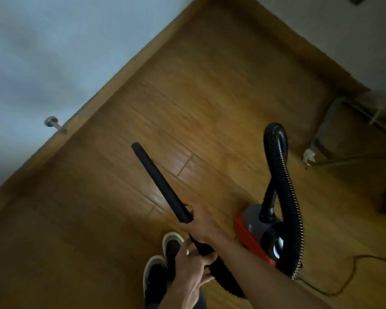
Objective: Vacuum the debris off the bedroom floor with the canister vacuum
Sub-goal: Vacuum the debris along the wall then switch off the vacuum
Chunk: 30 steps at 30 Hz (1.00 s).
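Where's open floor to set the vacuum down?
Bare floor lies between the baseboard and the wand. Crowded at right: canister, hose, cord, chair legs.

Right grip [197, 221] and left grip [193, 266] both clenched.

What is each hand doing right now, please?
Left hand: closed on the hose end of the wand.
Right hand: closed around the black wand, higher up.
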### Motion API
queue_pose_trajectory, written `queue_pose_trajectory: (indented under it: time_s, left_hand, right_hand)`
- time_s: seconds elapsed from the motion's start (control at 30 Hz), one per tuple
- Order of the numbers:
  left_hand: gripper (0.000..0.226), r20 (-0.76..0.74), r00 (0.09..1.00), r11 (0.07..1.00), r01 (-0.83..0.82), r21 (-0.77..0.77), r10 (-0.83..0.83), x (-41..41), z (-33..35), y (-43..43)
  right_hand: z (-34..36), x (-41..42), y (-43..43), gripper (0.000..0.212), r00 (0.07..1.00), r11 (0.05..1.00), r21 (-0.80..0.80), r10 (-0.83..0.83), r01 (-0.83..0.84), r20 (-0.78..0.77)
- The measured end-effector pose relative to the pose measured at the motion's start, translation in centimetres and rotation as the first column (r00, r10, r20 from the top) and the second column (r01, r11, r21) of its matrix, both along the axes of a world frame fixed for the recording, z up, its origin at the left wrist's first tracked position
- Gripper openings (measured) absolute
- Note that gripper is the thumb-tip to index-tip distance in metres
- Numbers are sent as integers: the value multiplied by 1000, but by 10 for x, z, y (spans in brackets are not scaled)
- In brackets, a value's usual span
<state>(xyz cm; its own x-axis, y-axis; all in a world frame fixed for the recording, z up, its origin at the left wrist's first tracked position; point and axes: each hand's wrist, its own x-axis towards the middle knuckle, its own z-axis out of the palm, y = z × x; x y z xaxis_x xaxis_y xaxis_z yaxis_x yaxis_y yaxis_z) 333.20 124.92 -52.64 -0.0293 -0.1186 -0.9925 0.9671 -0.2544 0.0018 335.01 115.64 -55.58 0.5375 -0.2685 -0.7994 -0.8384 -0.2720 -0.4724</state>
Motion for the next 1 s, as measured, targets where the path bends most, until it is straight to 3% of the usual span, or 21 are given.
queue_pose_trajectory:
  time_s: [0.17, 0.33, 0.47, 0.77, 1.0]
  left_hand:
    - [85, 41, 989, 989, 145, -29, -143, -55, 6, -32]
    - [62, 101, 969, 972, 232, -49, -226, -116, 9, -43]
    - [67, 148, 961, 970, 242, -34, -234, -162, 6, -52]
    - [64, 235, 937, 966, 249, 61, -257, -274, -32, -69]
    - [43, 284, 929, 969, 204, 136, -236, -340, -62, -89]
  right_hand:
    - [8, -69, -30, 50, 989, 989, -31, -141, 142, 34]
    - [15, -136, -46, 57, 976, 973, -76, -215, 217, 44]
    - [12, -183, -48, 60, 956, 953, -82, -288, 291, 45]
    - [-35, -288, -60, 52, 940, 942, -16, -333, 335, 75]
    - [-69, -358, -64, 37, 864, 868, 34, -496, 495, 86]
